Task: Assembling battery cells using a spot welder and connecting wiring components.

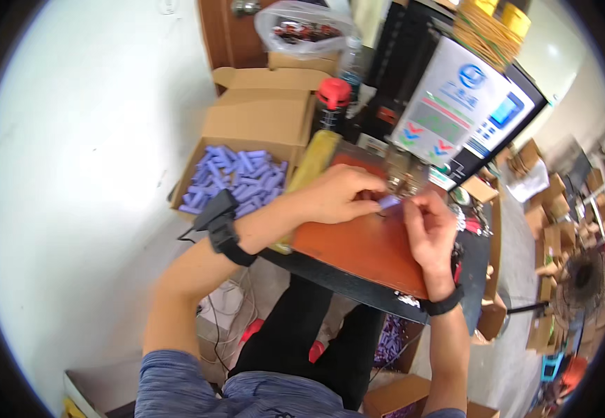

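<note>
Your left hand [334,195] and right hand [428,226] both pinch small purple cell [388,202] over red-brown mat [358,247], under machine head [403,174]. Looks light, rigid, slick; grip ends firmly.

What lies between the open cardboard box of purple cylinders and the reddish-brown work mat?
In the head view, a long yellow block lies between the cardboard box and the reddish-brown mat.

A plain white wall [87,104] fills the left, a brown wooden door [222,35] stands behind — stacked cardboard boxes [550,216] crowd the grey floor [518,265] at right.
</note>
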`<state>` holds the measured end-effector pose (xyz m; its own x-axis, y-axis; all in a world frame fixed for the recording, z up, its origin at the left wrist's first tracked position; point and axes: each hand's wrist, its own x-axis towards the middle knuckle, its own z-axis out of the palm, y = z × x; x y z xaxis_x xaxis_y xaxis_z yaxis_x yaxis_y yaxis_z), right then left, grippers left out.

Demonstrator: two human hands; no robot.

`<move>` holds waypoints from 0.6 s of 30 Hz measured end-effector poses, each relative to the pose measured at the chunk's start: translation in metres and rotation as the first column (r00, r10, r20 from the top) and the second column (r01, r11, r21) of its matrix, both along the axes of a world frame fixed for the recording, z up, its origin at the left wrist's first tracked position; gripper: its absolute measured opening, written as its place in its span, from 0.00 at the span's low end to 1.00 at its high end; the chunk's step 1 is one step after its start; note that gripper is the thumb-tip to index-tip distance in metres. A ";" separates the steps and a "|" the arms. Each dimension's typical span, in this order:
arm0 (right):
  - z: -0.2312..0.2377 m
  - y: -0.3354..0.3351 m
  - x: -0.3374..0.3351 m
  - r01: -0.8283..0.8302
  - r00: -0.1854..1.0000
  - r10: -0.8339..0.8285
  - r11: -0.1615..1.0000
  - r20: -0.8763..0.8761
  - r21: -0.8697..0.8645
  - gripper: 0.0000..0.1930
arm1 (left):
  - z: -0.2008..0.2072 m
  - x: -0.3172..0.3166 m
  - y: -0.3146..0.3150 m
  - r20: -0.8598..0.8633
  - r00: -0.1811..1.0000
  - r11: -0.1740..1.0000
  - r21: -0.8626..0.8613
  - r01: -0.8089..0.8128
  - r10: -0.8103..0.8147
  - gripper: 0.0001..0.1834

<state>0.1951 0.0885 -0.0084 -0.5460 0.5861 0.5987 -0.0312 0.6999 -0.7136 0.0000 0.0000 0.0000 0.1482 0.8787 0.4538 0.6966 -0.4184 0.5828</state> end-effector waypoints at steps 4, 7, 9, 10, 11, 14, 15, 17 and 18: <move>-0.003 -0.008 -0.008 0.030 1.000 -0.030 0.998 -0.006 -0.057 0.04 | 0.015 -0.029 -0.028 0.113 0.994 1.000 -0.029 0.009 -0.005 0.09; -0.001 -0.004 -0.005 0.003 1.000 -0.002 0.999 0.008 -0.033 0.04 | 0.027 -0.059 -0.060 -0.010 0.994 0.992 0.055 -0.110 0.111 0.08; 0.003 -0.005 -0.007 -0.002 1.000 0.002 1.000 0.001 -0.008 0.04 | 0.028 -0.092 -0.085 -0.069 0.965 0.960 -0.106 -0.258 0.252 0.11; 0.003 -0.007 -0.008 -0.006 1.000 0.007 0.999 0.002 -0.033 0.04 | 0.027 -0.106 -0.097 -0.153 0.936 0.912 -0.221 -0.346 0.318 0.15; 0.005 -0.008 -0.009 -0.016 1.000 0.016 0.998 0.000 -0.058 0.05 | 0.022 -0.117 -0.109 -0.159 0.934 0.910 -0.220 -0.350 0.321 0.15; 0.001 -0.003 -0.007 -0.011 1.000 0.011 0.999 0.004 -0.036 0.04 | -0.016 -0.140 -0.119 -0.501 0.810 0.924 -0.048 -0.379 0.306 0.27; 0.001 -0.002 -0.007 -0.008 1.000 0.008 1.000 -0.002 -0.028 0.04 | -0.030 -0.144 -0.119 -0.513 0.799 0.915 -0.060 -0.399 0.314 0.32; 0.001 -0.006 -0.007 -0.014 1.000 0.014 0.998 0.007 -0.056 0.04 | -0.048 -0.148 -0.118 -0.523 0.790 0.910 -0.064 -0.410 0.320 0.38; 0.001 -0.006 -0.007 -0.001 1.000 0.002 0.998 0.022 -0.071 0.05 | -0.051 -0.149 -0.114 -0.495 0.797 0.894 -0.085 -0.439 0.345 0.40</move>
<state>0.1878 0.0828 -0.0071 -0.5592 0.6256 0.5439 -0.0163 0.6477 -0.7617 -0.1492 -0.1143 -0.0513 -0.0803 0.9663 0.2448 0.9804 0.0321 0.1946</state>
